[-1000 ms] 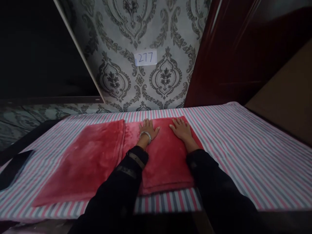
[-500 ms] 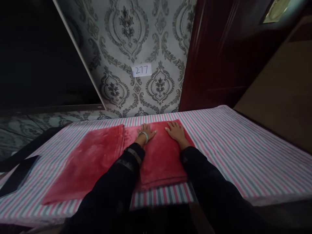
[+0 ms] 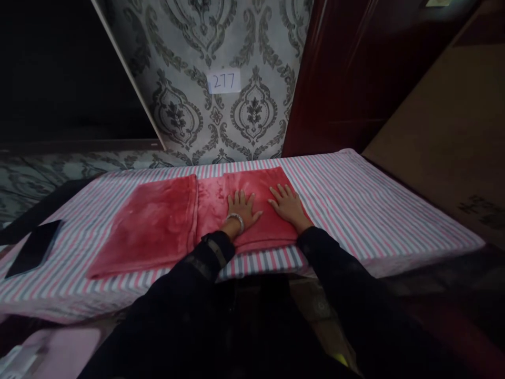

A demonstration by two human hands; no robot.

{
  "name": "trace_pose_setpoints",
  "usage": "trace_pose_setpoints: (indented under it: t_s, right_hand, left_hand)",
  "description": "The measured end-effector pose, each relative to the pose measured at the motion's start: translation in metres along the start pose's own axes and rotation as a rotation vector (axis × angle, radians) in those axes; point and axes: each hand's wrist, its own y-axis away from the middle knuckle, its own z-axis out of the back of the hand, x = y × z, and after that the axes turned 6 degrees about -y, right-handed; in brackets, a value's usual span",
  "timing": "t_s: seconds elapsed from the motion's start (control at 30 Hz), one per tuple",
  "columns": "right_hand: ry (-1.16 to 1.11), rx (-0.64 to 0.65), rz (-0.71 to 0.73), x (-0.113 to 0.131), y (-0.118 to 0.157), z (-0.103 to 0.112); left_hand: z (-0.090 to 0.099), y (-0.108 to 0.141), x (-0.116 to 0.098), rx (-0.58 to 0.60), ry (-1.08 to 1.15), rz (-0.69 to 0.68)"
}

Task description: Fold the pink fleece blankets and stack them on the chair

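A red plush cloth (image 3: 153,226) lies on a table, its left and right parts folded inward with a lighter single layer showing between them. My left hand (image 3: 242,209), with a bracelet at the wrist, rests flat on the right folded part near its inner edge, fingers spread. On the same part, closer to its right edge, my right hand (image 3: 289,206) lies flat with its fingers apart. Neither hand grips the cloth.
The table has a striped pink, grey and white cover (image 3: 355,210). A dark phone (image 3: 34,248) lies at its left end. Behind are a large dark screen (image 3: 71,73) and a wall label reading 277 (image 3: 224,81). A cardboard box (image 3: 445,126) stands at the right.
The view has tilted downward. Both hands have slid nearer to me over the right folded part, staying flat; more of its far edge now shows.
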Motion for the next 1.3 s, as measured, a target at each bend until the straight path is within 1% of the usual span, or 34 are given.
trace_pose_setpoints:
  t_s: [0.07,0.13,0.23,0.3,0.4,0.47,0.53,0.6,0.67,0.73,0.77,0.87,1.1,1.3]
  right_hand:
    - [-0.003,0.011,-0.004,0.001,-0.002,0.002]
    - [-0.01,0.034,-0.008,0.001,-0.004,0.005]
    - [-0.024,0.092,-0.012,-0.003,0.003,0.007]
    - [-0.039,0.135,-0.019,-0.009,0.014,0.007]
    - [-0.071,0.179,-0.022,-0.023,0.037,0.007]
    - [-0.088,0.193,-0.022,-0.029,0.053,0.009]
    - [-0.094,0.194,-0.046,-0.028,0.068,0.015]
    - [-0.088,0.152,-0.073,-0.017,0.081,0.02]
    - [-0.072,0.062,-0.047,0.001,0.094,0.023]
    - [-0.051,-0.002,0.015,0.021,0.106,0.02]
    - [-0.041,-0.014,0.041,0.03,0.111,0.017]
    - [-0.023,-0.027,0.059,0.044,0.123,0.007]
    - [0.007,-0.13,0.095,0.04,0.126,-0.005]
    - [0.05,-0.217,0.127,0.038,0.127,-0.015]
  left_hand:
    - [0.004,-0.002,0.001,0.018,0.002,-0.008]
    - [0.009,0.0,0.004,0.062,-0.003,-0.024]
    - [0.01,0.01,0.015,0.128,-0.02,-0.08]
    - [0.009,0.02,0.026,0.148,-0.023,-0.115]
    - [0.008,0.035,0.038,0.166,-0.016,-0.128]
    - [0.012,0.044,0.04,0.184,-0.003,-0.123]
    - [0.019,0.054,0.034,0.176,0.017,-0.106]
    - [0.024,0.067,0.023,0.119,0.049,-0.117]
    - [0.021,0.082,0.011,0.027,0.081,-0.191]
    - [0.012,0.096,0.001,-0.026,0.102,-0.266]
    - [0.007,0.102,-0.001,-0.036,0.109,-0.276]
    - [-0.007,0.114,-0.002,-0.04,0.129,-0.231]
    - [-0.015,0.126,0.008,-0.105,0.119,-0.228]
    - [-0.029,0.151,0.014,-0.187,0.16,-0.179]
